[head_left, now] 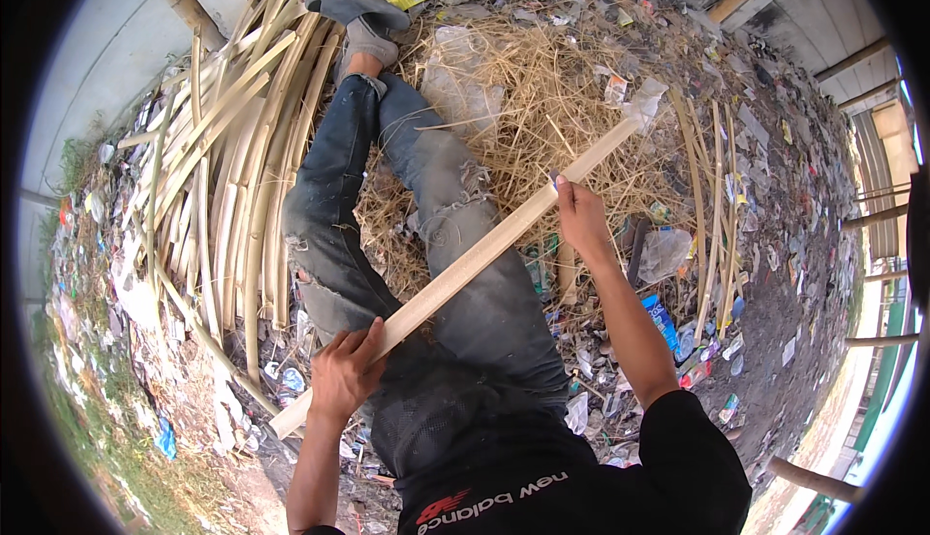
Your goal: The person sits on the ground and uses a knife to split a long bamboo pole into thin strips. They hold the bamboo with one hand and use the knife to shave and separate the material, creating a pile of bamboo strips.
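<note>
A long pale bamboo strip (475, 262) lies slantwise across my lap, from lower left to upper right. My left hand (344, 370) is closed around its lower part, fingers over the top face. Farther up, my right hand (584, 220) is closed at the strip's edge, thumb and fingers pinched together. A small dark bluish bit shows by those fingertips; I cannot make out what it is. The strip's far end lies over a crumpled whitish plastic scrap (646, 102). Beneath the strip are my legs in worn, torn dark trousers (484, 288).
To the left lies a large pile of split bamboo strips (254, 206). Straw-like shavings (542, 85) heap up beyond my knees. Several loose strips (715, 211) lie at the right. Plastic litter, including a blue packet (660, 322), covers the ground. A pale wall (107, 41) stands at the back left.
</note>
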### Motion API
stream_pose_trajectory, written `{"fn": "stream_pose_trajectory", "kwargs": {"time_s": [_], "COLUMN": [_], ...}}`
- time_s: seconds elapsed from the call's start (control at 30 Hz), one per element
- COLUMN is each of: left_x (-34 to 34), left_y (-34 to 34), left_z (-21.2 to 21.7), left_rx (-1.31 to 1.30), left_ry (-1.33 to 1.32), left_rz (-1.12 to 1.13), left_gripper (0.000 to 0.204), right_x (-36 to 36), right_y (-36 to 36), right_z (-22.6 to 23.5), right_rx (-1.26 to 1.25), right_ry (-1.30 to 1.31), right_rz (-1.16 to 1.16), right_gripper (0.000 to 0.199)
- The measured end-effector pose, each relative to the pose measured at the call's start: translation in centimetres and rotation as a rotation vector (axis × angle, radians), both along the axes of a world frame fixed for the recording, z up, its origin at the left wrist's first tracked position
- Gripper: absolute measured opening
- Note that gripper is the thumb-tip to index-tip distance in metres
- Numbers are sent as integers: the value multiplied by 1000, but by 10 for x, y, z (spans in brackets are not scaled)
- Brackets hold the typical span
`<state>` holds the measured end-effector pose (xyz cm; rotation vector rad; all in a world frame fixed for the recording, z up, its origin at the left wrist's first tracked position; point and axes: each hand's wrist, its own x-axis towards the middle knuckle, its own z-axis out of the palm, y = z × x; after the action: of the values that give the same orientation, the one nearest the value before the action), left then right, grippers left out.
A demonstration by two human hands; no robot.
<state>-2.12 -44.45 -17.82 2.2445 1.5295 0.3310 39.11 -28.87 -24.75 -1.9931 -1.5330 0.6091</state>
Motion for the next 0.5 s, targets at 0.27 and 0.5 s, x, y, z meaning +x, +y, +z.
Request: {"fn": "stream_pose_trajectory", "kwargs": {"time_s": [0.27, 0.5], "left_x": [-17, -16], "left_y": [-17, -12], "left_z": [-7, -11], "left_rx": [-129, -170], "left_ry": [143, 123], "left_rz": [87, 93], "left_gripper": [22, 21], "right_x": [-1, -3], "right_y": [-10, 2], "right_z": [3, 1], "right_rx": [-39, -1], "right_ry": [-16, -22], "right_rz": [-44, -20], "right_gripper": [54, 53]}}
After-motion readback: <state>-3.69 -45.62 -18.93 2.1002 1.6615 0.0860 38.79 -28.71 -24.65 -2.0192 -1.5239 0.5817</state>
